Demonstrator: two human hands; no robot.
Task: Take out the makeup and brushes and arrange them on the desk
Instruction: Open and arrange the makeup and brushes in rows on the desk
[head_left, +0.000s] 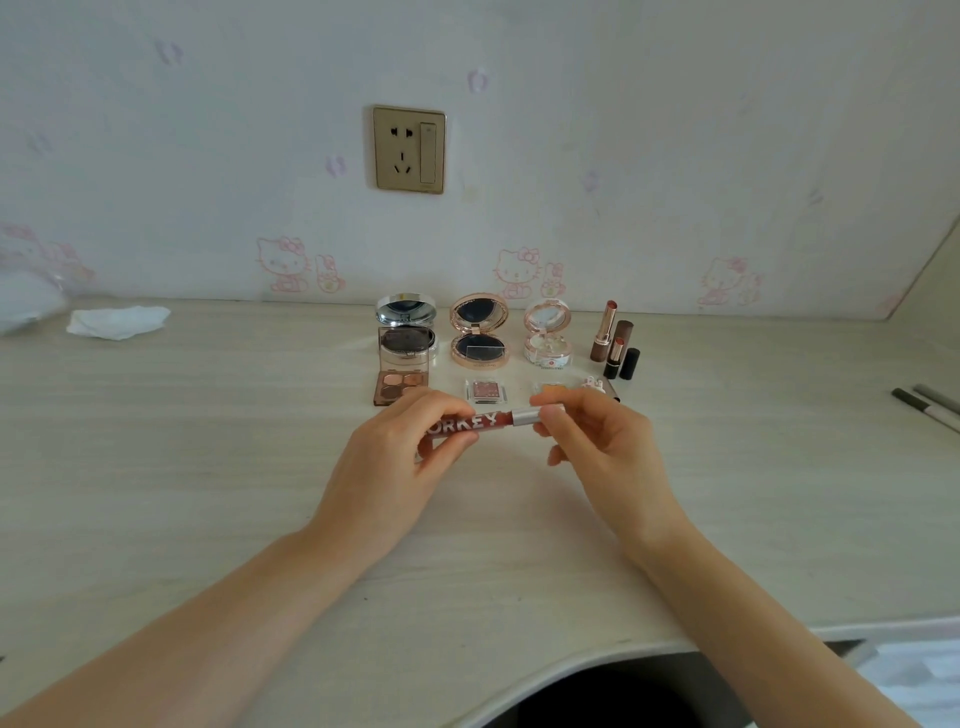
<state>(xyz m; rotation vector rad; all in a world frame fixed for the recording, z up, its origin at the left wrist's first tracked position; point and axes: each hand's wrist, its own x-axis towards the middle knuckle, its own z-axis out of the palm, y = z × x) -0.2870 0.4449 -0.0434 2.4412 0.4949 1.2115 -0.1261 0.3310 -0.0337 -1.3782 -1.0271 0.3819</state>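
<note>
A dark red lip gloss tube (485, 420) with white letters and a silver cap lies level between my hands, above the middle of the desk. My left hand (395, 467) grips its body. My right hand (597, 447) pinches the silver cap end. Behind it stand three opened compacts: a silver one (406, 332), a rose-gold one (478, 335) and a pale pink one (548, 338). In front of those lie an eyeshadow palette (402, 387) and a small glitter pan (487, 391). Two uncapped lipsticks (608, 332) stand at the right with their caps.
A crumpled white tissue (119, 321) lies far left on the light wood desk (208, 467). Two grey pencils (930, 408) lie at the right edge. A wall socket (409, 149) sits above the compacts. The desk's curved front edge runs below my forearms.
</note>
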